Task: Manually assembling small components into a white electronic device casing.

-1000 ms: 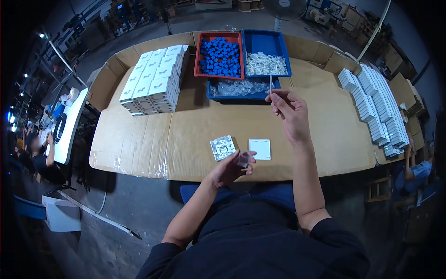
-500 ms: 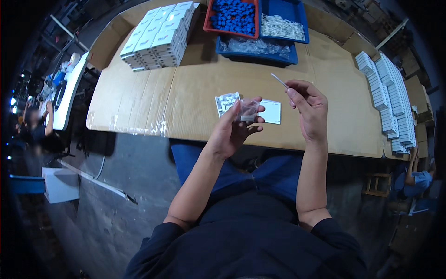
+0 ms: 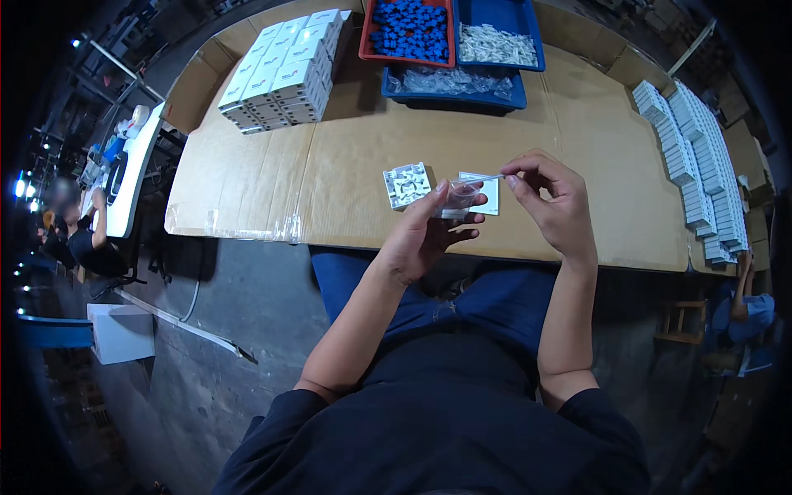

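Right hand [image 3: 554,202]: clamped, thumb against fingertips, on one end of a thin white rod [image 3: 485,179].
Left hand [image 3: 419,239]: clamped, thumb and fingers, on a small clear bag [image 3: 459,198], just left of the right hand.
Rod: free end now at the bag's upper edge, well apart from it a moment ago; cannot tell whether inside.
Square white frame [image 3: 406,186]: just beside the left thumb, less covered than before.
White plate [image 3: 492,198]: behind the bag, partly blocked by bag and left fingers.
Table [image 3: 371,148]: cardboard-covered, spread beneath and beyond both hands.
Room: dim workshop; grey floor [image 3: 214,330] left of the left forearm; one person [image 3: 82,235] far left of the left hand, another [image 3: 747,313] far right of the right hand.
Trays: well ahead of both hands; red tray [image 3: 406,59] with blue parts [image 3: 408,29], blue tray [image 3: 499,12] with white pieces [image 3: 495,45], lower blue tray [image 3: 454,101] with clear plastic [image 3: 450,81].
Stacks: white boxes [image 3: 285,62] ahead-left of the left hand; white rows [image 3: 693,157] well right of the right hand.
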A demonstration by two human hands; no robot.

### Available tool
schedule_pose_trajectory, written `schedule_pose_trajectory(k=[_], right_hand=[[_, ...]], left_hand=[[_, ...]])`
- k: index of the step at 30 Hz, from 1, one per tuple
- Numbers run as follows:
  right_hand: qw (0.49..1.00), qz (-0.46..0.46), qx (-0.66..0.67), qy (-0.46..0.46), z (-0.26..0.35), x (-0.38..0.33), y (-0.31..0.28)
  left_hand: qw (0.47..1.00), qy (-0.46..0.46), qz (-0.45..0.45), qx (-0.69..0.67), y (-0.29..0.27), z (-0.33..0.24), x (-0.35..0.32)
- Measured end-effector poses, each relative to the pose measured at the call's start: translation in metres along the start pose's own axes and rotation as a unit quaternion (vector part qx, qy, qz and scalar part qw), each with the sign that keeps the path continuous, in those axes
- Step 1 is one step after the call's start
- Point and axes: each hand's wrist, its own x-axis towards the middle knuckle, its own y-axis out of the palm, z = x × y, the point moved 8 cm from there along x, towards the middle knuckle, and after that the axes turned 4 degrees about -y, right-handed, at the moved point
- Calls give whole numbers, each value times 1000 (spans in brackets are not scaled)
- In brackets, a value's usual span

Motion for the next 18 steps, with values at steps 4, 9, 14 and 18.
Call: schedule_pose_trajectory(k=[4,9,14,18], right_hand=[[997,68,-18,36,2,5,11],[984,161,-31,76,-14,14,39],[968,236,-35,76,-28,25,58],[963,256,47,67,-35,24,76]], left_hand=[[999,-14,-22,25,-1,2,-1],[998,-56,-36,15,-12,11,-1],[999,-43,-23,-2,-24,14,4],[998,-37,-34,-37,-36,24,5]])
